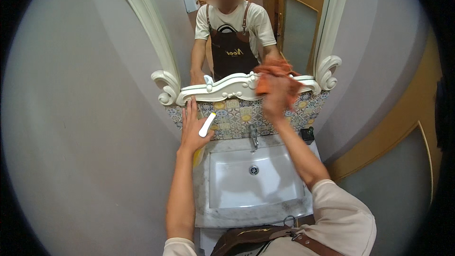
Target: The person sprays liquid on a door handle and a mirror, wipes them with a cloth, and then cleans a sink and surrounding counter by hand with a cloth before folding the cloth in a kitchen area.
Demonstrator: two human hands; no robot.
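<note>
My left hand (pixel 193 133) holds a spray bottle with a white spray head (pixel 207 125) and yellow tip between thumb and fingers. Part of its yellow body (pixel 197 157) shows below the hand. The outstretched fingers touch the lower edge of a cream, carved mirror frame (pixel 213 94). My right hand (pixel 275 101), blurred, grips an orange cloth (pixel 277 69) at the right part of the frame's lower rail. The cloth covers some of the carving and the bottom of the mirror (pixel 170 14). My reflection in a dark apron appears in the glass.
Below the mirror is a patterned tile backsplash (pixel 233 115) with a chrome faucet (pixel 253 137). A white basin (pixel 245 192) sits in a marble countertop (pixel 227 218). A dark container (pixel 307 135) stands at the back right corner. A wooden door with frosted glass (pixel 391 170) is on the right.
</note>
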